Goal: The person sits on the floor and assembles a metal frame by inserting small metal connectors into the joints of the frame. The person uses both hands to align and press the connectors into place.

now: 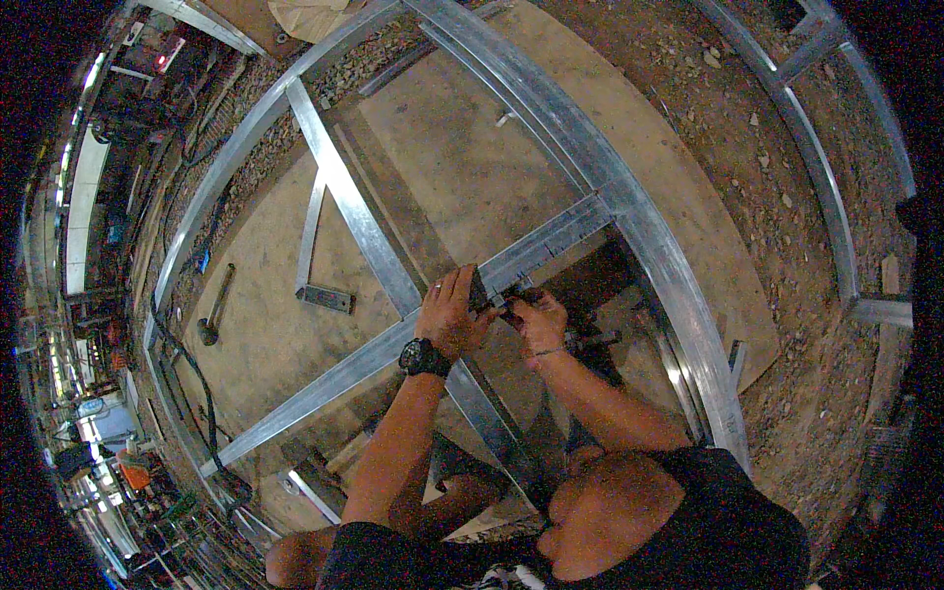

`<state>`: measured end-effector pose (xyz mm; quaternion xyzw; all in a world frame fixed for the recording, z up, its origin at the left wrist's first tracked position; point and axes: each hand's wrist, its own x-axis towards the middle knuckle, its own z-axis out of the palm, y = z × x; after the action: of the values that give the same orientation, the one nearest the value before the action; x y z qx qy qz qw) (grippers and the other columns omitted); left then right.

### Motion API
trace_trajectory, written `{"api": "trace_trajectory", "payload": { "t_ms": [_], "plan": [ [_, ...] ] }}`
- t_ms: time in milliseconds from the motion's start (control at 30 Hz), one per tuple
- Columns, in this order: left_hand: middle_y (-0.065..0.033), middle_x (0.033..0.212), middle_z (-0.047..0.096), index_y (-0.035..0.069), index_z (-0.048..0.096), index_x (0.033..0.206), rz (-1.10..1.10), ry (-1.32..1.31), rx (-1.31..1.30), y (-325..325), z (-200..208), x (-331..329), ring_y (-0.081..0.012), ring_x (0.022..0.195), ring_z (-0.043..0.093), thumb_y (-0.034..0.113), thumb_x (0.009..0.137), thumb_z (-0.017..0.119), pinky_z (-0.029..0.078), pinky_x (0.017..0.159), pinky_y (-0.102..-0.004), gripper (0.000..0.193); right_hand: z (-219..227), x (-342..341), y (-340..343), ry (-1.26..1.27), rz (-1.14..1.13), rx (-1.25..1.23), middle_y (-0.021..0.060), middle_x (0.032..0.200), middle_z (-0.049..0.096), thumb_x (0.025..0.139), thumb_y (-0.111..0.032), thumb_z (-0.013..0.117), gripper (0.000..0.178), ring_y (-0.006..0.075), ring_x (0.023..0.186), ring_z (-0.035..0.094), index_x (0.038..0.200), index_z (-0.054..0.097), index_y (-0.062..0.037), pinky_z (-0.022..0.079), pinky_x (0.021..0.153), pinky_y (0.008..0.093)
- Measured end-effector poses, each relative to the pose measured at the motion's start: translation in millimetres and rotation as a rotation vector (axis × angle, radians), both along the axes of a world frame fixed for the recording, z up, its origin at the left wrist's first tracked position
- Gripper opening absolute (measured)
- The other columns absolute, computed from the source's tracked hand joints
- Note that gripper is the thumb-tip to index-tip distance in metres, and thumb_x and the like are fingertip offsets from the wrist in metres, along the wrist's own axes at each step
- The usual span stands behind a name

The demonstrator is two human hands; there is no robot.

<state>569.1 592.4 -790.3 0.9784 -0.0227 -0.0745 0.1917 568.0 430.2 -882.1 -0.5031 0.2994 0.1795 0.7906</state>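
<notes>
The left hand (450, 313) is resting on the metal crossbar (547, 246), which is running from 8 o'clock to about 2 o'clock of the hands; its fingers are lying close together beside a dark block (477, 288), and I cannot tell whether they are gripping it. A black watch (423, 356) is circling that wrist. At the left hand's 3 o'clock, the right hand (539, 323) is curling its fingers inward at the crossbar's near edge; what they are clamping, if anything, I cannot tell. A slanting bar (354, 202) is stretching away toward 10 o'clock. At 9 o'clock a metal square (327, 298) is lying on the brown board (265, 364), with a hammer (218, 305) farther out. Toward 2 o'clock, another metal frame (811, 138) is lying on the dirt (723, 128).
</notes>
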Motion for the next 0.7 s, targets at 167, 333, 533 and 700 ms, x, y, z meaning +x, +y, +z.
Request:
{"api": "trace_trajectory", "payload": {
  "t_ms": [167,333,533,700],
  "plan": [
    [-0.0229,0.145,0.053,0.003,0.040,0.151,0.002,0.022,-0.030,-3.6,2.1,3.6,-0.0443,0.131,0.054,0.042,0.082,0.082,0.043,0.113,-0.0520,0.089,-22.0,-3.6,-0.8,-0.019,0.000,-0.179,0.0084,0.096,0.069,0.086,0.003,0.070,0.016,0.0225,0.082,0.069,0.098,0.063,-0.0033,0.061,0.076,0.0363],
    [-0.0230,0.146,0.053,0.003,0.040,0.151,-0.004,-0.013,-0.009,-0.4,-5.2,0.7,-0.0446,0.131,0.054,0.045,0.083,0.082,0.042,0.113,-0.0518,0.090,-16.8,-2.7,1.1,-0.063,-0.020,-0.079,0.0062,0.091,0.068,0.085,0.001,0.071,0.014,0.0189,0.075,0.066,0.093,0.062,-0.0047,0.058,0.069,0.0332],
    [-0.0231,0.147,0.052,0.003,0.040,0.151,0.017,0.069,-0.009,-4.8,5.9,4.3,-0.0444,0.133,0.053,0.048,0.083,0.080,0.041,0.114,-0.0516,0.091,4.2,1.7,-3.0,-0.033,0.037,-0.212,0.0028,0.081,0.065,0.083,-0.001,0.074,0.015,0.0144,0.062,0.059,0.088,0.061,-0.0074,0.047,0.053,0.0291],
    [-0.0235,0.147,0.052,0.003,0.040,0.151,0.000,0.033,-0.008,1.5,0.1,0.4,-0.0452,0.133,0.052,0.049,0.084,0.079,0.041,0.114,-0.0517,0.091,9.8,-0.8,1.1,-0.046,0.037,-0.223,0.0021,0.078,0.064,0.083,-0.002,0.074,0.015,0.0147,0.060,0.059,0.087,0.061,-0.0076,0.047,0.051,0.0288]
  ]
}}
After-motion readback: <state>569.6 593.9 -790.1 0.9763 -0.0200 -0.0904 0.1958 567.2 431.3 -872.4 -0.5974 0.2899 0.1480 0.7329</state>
